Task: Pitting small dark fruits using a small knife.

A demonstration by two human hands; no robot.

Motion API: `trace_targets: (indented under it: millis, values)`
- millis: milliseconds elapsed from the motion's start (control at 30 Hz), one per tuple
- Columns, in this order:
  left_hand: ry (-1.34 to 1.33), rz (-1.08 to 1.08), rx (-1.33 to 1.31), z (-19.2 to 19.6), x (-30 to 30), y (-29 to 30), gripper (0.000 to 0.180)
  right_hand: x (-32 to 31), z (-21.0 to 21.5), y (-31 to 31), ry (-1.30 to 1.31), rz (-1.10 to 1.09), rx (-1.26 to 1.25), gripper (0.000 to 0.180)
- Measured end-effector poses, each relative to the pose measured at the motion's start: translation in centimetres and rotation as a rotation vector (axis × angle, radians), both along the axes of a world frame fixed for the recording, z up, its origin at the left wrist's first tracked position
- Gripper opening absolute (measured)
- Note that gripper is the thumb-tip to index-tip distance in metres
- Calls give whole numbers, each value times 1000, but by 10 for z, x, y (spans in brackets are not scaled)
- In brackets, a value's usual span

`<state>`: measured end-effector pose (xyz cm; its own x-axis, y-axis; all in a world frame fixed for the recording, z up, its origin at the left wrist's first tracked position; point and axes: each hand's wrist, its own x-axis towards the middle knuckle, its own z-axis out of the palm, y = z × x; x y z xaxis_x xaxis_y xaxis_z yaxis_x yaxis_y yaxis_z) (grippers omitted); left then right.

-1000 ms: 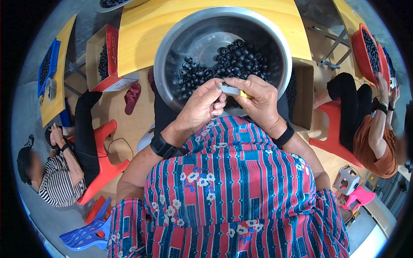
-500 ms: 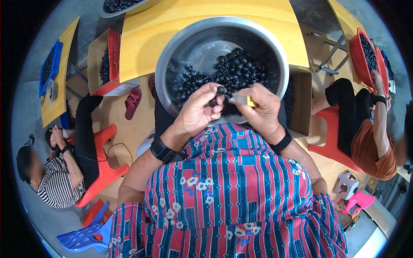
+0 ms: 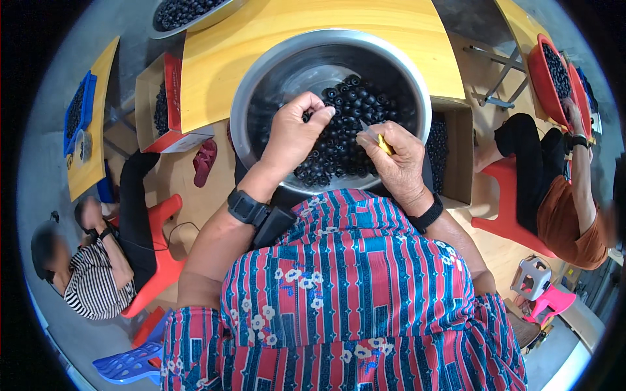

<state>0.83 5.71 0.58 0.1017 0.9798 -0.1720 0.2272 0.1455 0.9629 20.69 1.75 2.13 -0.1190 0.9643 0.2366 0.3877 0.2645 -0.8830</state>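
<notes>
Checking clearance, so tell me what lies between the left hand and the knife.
Head view: black pieces in the bowl lie between left hand and knife.

Steel bowl [image 3: 331, 36] is open from above; clear drop past its far rim. Left hand [image 3: 293, 133] blocks the left side, right hand [image 3: 398, 156] the right. Gap between: knife blade [image 3: 369, 130] juts in. Cardboard box [image 3: 460, 150] crowds bowl's right.
</notes>
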Motion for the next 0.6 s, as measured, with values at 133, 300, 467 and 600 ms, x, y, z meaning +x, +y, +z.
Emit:
trace_targets:
  millis: [133,300,467,600]
  values:
    - [567,-73,385,1,6,3,28,1,-3,0,29,9,-5,14]
    - [748,-137,450,-2,3,11,33,1,-4,-1,40,33,-26,15]
    - [741,-162,460,-2,6,14,31,3,-5,1,37,42,-16,15]
    - [650,-132,386,-7,0,11,31,2,-3,0,43,37,-19,15]
